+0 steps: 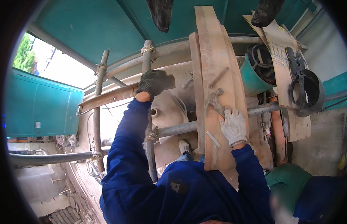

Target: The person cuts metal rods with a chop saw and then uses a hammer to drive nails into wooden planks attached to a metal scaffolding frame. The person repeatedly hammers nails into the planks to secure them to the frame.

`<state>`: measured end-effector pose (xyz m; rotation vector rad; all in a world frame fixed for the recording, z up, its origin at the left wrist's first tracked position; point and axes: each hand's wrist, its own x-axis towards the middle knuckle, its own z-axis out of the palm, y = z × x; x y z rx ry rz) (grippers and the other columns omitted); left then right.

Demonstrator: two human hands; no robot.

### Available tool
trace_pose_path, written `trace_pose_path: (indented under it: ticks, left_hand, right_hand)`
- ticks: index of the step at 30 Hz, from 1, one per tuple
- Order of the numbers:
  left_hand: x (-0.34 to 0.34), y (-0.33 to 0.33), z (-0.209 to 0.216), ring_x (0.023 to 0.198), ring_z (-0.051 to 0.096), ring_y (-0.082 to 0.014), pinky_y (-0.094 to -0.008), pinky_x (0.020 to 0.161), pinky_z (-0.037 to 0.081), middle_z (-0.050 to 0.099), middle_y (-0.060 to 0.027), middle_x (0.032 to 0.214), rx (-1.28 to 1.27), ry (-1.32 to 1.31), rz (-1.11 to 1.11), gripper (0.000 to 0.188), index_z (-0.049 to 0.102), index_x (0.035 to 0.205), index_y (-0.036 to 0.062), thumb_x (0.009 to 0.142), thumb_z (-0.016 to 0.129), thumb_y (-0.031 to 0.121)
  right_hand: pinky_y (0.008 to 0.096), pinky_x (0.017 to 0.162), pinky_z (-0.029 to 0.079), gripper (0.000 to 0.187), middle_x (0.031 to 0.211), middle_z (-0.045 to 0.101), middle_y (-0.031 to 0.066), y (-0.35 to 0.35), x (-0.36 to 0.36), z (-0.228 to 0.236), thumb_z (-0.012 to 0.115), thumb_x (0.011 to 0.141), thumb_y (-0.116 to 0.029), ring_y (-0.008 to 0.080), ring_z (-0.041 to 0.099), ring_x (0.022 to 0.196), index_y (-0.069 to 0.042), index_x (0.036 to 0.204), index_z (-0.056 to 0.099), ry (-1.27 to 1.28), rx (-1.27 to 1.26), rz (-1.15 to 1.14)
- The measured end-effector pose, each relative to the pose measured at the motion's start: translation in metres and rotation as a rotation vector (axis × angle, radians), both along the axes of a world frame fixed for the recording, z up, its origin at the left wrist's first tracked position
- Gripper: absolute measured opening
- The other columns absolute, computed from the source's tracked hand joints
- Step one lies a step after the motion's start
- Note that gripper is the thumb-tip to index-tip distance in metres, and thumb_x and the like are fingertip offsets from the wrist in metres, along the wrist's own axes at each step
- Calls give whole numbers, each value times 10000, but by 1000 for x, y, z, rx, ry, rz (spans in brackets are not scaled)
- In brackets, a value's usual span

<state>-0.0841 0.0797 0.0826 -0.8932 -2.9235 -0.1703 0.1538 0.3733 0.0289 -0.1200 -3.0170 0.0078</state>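
My left hand, in a black glove, is closed around a long brown bar with a small hole in it. The bar runs across upright scaffold tubes, and its darker end sticks out past my fingers. My right hand, in a whitish knit glove, rests on a wooden plank with its fingers at a dusty hammer. The hammer's head points away from me, and its handle goes under my glove. Nearby on the plank lie a narrow brown bar and a pale flat strip.
Scaffold tubes cross in front of me. To the right are a green bucket with dark things inside, cardboard and a black ring-shaped item. A person is close at lower right. Two dark shapes hang at the top.
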Motion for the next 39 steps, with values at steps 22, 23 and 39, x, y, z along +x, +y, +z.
trace_pose_path:
  ticks: [22, 23, 39]
  left_hand:
    - [-3, -47, -14, 904, 706, -263, -378, 816, 558, 719, -112, 1012, 288, -288, -103, 187, 742, 1069, 82, 941, 670, 197]
    - [-2, -48, -17, 906, 705, -260, -376, 817, 557, 720, -112, 1012, 296, -261, -129, 188, 740, 1071, 79, 943, 669, 197]
    - [-3, -24, -12, 874, 691, -264, -410, 742, 560, 694, -33, 927, 193, 15, -94, 168, 715, 1010, 216, 856, 651, 233]
  right_hand:
    - [406, 702, 502, 539, 941, 574, 114, 2, 1, 3, 589, 960, -463, 282, 574, 844, -79, 1338, 591, -30, -70, -31]
    - [407, 706, 501, 540, 942, 573, 116, 2, 0, 3, 589, 961, -463, 283, 574, 846, -77, 1338, 591, -25, -74, -30]
    - [436, 722, 521, 565, 971, 576, 143, -2, -2, 5, 612, 949, -443, 320, 597, 889, -68, 1369, 573, -67, -17, -24]
